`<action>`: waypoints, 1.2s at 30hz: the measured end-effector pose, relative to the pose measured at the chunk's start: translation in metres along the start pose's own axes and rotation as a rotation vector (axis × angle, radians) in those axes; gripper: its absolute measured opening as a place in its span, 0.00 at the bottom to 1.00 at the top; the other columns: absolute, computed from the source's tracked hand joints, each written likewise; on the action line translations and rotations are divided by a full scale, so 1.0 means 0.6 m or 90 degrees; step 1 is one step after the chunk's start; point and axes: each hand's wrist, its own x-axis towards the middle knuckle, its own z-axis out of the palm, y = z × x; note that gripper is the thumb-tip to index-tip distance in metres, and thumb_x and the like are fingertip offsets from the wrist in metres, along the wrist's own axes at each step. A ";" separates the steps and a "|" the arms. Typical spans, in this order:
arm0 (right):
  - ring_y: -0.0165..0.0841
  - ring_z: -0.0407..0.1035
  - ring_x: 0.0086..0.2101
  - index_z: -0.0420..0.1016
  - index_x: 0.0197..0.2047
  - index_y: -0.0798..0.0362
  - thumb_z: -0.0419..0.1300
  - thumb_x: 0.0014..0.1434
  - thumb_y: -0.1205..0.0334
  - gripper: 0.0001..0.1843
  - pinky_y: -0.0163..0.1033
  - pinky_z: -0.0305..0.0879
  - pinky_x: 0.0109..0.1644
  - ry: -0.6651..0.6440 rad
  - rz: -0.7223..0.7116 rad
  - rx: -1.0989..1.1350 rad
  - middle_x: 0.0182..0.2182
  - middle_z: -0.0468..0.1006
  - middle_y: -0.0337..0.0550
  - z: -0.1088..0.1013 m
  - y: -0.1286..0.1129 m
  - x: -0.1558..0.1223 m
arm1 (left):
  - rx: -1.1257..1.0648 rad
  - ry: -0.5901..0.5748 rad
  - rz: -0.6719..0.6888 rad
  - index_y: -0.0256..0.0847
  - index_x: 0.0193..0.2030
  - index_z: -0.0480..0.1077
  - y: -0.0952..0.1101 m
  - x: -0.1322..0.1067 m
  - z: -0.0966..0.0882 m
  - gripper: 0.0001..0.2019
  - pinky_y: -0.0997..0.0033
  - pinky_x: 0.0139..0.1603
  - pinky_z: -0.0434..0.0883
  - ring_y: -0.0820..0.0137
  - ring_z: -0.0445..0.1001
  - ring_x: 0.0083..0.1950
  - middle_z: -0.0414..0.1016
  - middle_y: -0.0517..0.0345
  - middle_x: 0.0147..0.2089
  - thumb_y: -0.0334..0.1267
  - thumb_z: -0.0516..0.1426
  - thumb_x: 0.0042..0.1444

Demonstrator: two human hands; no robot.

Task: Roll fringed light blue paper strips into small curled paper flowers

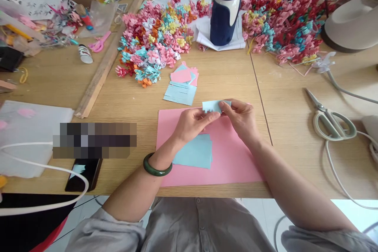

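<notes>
Between my two hands is a small light-blue paper strip (211, 106) with notches along its lower edge. My left hand (193, 124) pinches it from below, thumb pointing right. At its right end, the thumb and fingers of my right hand (240, 116) are closed on it. Both hands are over a large pink paper sheet (236, 161). On that sheet, partly beneath my left hand, lies a stack of light-blue paper (195, 153). Just beyond the sheet rest a slit light-blue paper piece (179, 93) and small pink paper pieces (181, 75).
Heaps of colourful curled paper flowers (159, 35) lie at the back, around a blue-and-white bottle (225, 12). Scissors (333, 120) lie at right among white cables. A wooden strip (100, 75), pink scissors (100, 43) and a phone (84, 175) are on the left.
</notes>
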 end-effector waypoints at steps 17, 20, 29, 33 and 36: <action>0.29 0.71 0.29 0.78 0.28 0.53 0.67 0.55 0.45 0.18 0.36 0.70 0.34 -0.023 0.030 -0.008 0.26 0.78 0.39 -0.004 0.000 0.001 | -0.114 0.021 0.066 0.37 0.36 0.78 -0.012 0.006 0.002 0.17 0.70 0.36 0.78 0.68 0.79 0.30 0.80 0.54 0.29 0.51 0.60 0.59; 0.31 0.74 0.30 0.79 0.30 0.53 0.67 0.54 0.44 0.19 0.38 0.74 0.38 -0.018 0.051 0.053 0.27 0.79 0.40 -0.004 0.003 0.001 | -0.085 0.000 0.079 0.37 0.35 0.79 -0.005 0.001 0.003 0.17 0.71 0.36 0.77 0.69 0.79 0.31 0.81 0.53 0.34 0.51 0.59 0.60; 0.31 0.76 0.29 0.79 0.30 0.53 0.69 0.52 0.45 0.18 0.37 0.74 0.36 0.004 0.058 0.020 0.26 0.80 0.40 -0.004 0.003 0.001 | 0.039 0.097 0.094 0.38 0.27 0.76 -0.006 0.001 0.002 0.25 0.74 0.31 0.71 0.73 0.74 0.26 0.79 0.55 0.29 0.56 0.52 0.64; 0.31 0.75 0.29 0.80 0.28 0.54 0.69 0.52 0.46 0.18 0.36 0.74 0.36 -0.050 0.056 0.014 0.26 0.79 0.41 -0.003 0.000 -0.001 | -0.001 0.131 0.110 0.40 0.38 0.78 -0.006 0.004 0.000 0.17 0.75 0.38 0.74 0.71 0.78 0.34 0.81 0.56 0.35 0.52 0.60 0.59; 0.31 0.75 0.30 0.80 0.30 0.55 0.70 0.51 0.46 0.19 0.37 0.75 0.37 -0.081 0.073 0.031 0.28 0.80 0.41 -0.001 -0.002 -0.002 | -0.031 0.104 0.121 0.39 0.37 0.78 -0.009 0.005 0.000 0.13 0.74 0.39 0.75 0.70 0.80 0.35 0.81 0.57 0.35 0.48 0.63 0.56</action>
